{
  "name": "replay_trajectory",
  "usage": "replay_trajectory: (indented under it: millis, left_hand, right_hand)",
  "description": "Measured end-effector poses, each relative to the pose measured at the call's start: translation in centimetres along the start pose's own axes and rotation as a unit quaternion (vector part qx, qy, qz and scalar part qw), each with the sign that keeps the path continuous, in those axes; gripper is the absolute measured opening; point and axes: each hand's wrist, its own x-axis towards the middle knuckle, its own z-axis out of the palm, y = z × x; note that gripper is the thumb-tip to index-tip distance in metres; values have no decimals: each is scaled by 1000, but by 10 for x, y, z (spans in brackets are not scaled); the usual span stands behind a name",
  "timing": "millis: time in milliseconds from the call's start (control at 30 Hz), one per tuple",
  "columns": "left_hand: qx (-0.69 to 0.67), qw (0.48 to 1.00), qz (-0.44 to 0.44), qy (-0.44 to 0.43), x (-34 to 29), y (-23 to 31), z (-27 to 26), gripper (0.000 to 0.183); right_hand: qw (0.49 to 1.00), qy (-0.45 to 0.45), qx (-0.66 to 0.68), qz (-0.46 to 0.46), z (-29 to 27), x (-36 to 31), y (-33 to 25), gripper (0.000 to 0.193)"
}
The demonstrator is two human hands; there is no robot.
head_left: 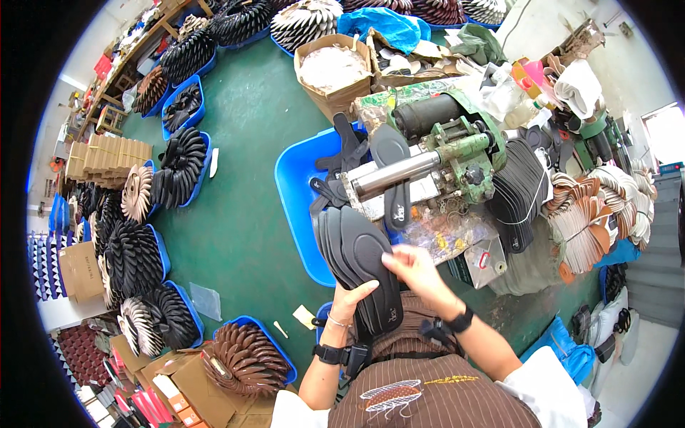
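A fanned stack of black insoles (365, 250) stands tilted in front of my body. My left hand (344, 302) is closed around its lower left side, thumb on the front. At the right edge of the top insole, my right hand (414, 269) has its thumb and fingertips pinched together on the rim. Just beyond the stack is a green machine (464, 153) with a shiny metal roller (396, 177). A black insole (397, 207) hangs out on the near side of the roller, and another dark insole piece (390, 146) shows behind it.
A blue tub (291, 192) left of the machine holds loose black insoles. Right of the machine stand a tied black insole bundle (517, 185) and tan and white bundles (585, 221). Cardboard boxes (332, 71) sit behind. Blue trays of fanned insoles (182, 167) line the green floor's left side.
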Motion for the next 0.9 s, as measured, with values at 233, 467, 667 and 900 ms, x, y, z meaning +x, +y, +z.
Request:
replay_trajectory:
  millis: [233,467,667,900]
  left_hand:
    - [-121,986,-115,-8,-3,0,0,50]
    - [-20,998,-55,-22,1,-9,-3,51]
    - [-84,992,-95,26,2,-4,4,49]
    - [-93,987,-125,-33,0,-7,-1,46]
  right_hand:
    - [979,150,137,-24,-42,51,-3,20]
    - [989,123,69,42,-12,-3,25,21]
    - [986,126,48,-95,-15,47,23,20]
    - [965,227,108,-75,-52,45,59,26]
